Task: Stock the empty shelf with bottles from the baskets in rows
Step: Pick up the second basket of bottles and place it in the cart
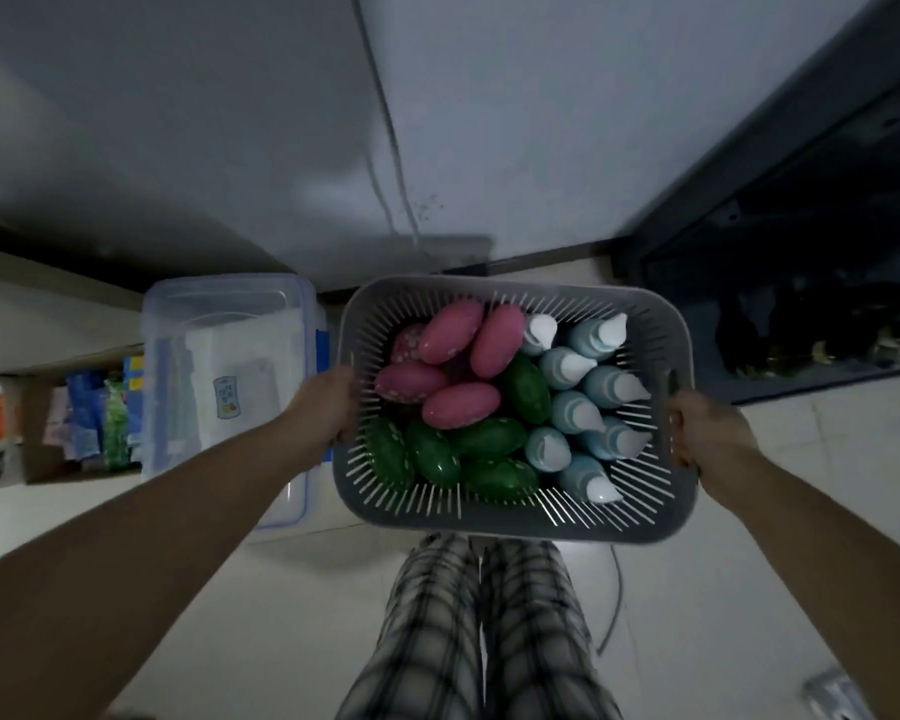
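basket: grey slatted one (510,522), held up over the floor (281,589), packed full
bottles: pink bottles (453,332) far left, green bottles (432,454) nearer, pale blue bottles (567,366) with white caps down the right
hands: left hand (328,407) curled round the left rim, right hand (707,428) round the right rim, both gripping the basket
step: carrying the load to the shelf, I'd guess
doing it well: keep it level (the pink ones lie loose on top), set it down close before picking any
shelf: can't tell, the dark unit (801,304) at right is too murky
floor stuff: clear lidded storage box (219,324) just left of the basket, cardboard box of packets (94,413) beyond
room: dim, grey wall, cable (385,122) running down it
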